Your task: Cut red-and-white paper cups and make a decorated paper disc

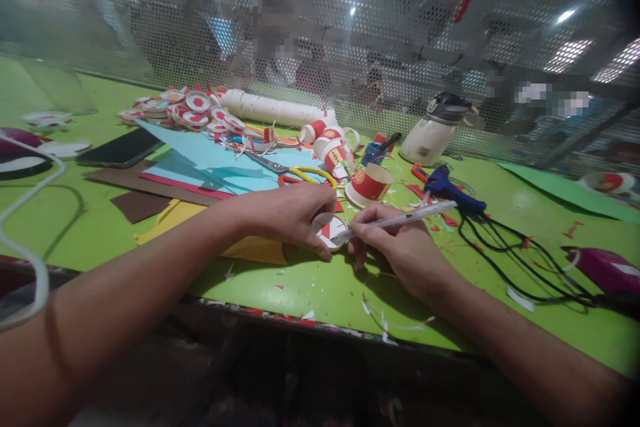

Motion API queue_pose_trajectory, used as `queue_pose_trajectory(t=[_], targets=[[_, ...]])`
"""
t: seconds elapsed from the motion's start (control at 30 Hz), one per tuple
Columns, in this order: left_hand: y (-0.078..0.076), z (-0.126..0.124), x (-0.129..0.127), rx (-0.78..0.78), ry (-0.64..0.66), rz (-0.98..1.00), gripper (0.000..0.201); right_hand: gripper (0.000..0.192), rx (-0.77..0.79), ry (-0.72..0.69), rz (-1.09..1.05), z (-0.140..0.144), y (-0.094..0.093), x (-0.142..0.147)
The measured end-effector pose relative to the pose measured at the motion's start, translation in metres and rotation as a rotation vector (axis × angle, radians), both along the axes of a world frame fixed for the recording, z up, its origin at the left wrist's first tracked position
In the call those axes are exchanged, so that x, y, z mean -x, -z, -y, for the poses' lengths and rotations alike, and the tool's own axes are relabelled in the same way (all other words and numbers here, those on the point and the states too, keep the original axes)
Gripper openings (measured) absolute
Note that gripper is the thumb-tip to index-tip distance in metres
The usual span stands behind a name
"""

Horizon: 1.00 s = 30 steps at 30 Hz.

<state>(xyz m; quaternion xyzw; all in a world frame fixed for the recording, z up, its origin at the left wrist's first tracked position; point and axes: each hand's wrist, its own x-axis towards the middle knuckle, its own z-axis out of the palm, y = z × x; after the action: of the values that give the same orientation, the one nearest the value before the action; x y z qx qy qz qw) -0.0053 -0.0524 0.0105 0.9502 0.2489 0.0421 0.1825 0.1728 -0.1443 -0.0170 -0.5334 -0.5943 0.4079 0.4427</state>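
Small round paper disc (326,227), white with red marking, flat on the green desk (310,287) near the front edge, pinned under the fingers of the left hand (290,213). Right hand (395,247) just to its right, closed around a white pen (400,219) with the tip touching the disc. Just beyond, a red-and-white paper cup (369,185) and yellow-handled scissors (300,175) on blue paper sheets (210,160). Farther right, a blue glue gun (447,188) with black cord. Far left, a heap of similar discs (185,110).
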Motion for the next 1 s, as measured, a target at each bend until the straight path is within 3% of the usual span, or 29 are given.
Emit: queue_pose_trajectory(t=[0.37, 0.57, 1.0], targets=[[0.002, -0.002, 0.001, 0.001, 0.024, 0.028, 0.046, 0.012, 0.01, 0.001, -0.004, 0.0007, -0.0006, 0.0004], [0.0032, -0.0023, 0.0018, 0.009, 0.015, 0.028, 0.049, 0.009, -0.002, -0.013, -0.142, -0.0011, 0.0059, -0.0025], [0.0017, -0.0015, 0.0019, 0.0, 0.027, 0.018, 0.048, 0.012, 0.008, 0.003, -0.013, 0.0003, 0.0005, 0.0003]])
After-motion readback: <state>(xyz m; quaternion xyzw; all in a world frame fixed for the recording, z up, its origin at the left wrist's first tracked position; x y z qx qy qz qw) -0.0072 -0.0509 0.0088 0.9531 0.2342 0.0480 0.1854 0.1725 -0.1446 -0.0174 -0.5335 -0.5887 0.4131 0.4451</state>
